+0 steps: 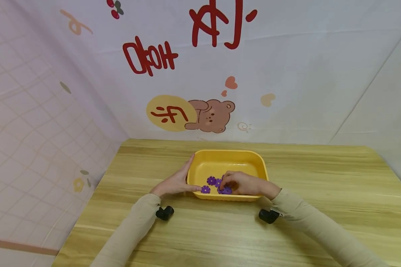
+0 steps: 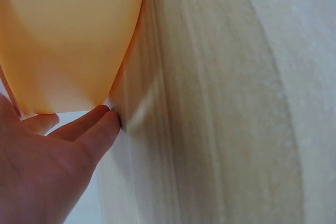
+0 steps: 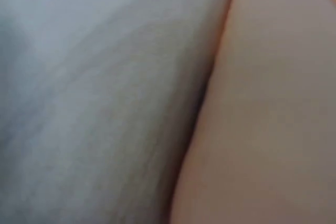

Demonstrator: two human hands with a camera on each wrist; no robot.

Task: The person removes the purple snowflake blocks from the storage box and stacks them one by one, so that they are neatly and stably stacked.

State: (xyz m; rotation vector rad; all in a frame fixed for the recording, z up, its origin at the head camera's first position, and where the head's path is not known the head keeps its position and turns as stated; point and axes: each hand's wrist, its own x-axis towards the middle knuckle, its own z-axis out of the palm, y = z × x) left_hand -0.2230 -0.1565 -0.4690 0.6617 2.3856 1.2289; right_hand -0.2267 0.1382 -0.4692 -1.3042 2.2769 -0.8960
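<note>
A yellow plastic basin (image 1: 227, 157) stands on the table, with several purple snowflake discs (image 1: 211, 180) lying on its floor near the front. My left hand (image 1: 176, 182) holds the basin's left front corner, thumb over the front rim and fingers along the left side. In the left wrist view, the fingers of that hand (image 2: 58, 150) touch the end of the basin (image 2: 73, 45). My right hand (image 1: 242, 183) reaches inside over the front rim. Its curled fingers pinch among the discs, covering part of them. The right wrist view has only the basin's blurred outer wall (image 3: 262, 108) beside the table.
The wood-grain table (image 1: 207, 233) extends around the basin. Behind it hangs a white backdrop (image 1: 304, 85) with red lettering and a printed bear (image 1: 215, 115). Black wrist devices (image 1: 165, 213) sit at both cuffs, close above the table in front of the basin.
</note>
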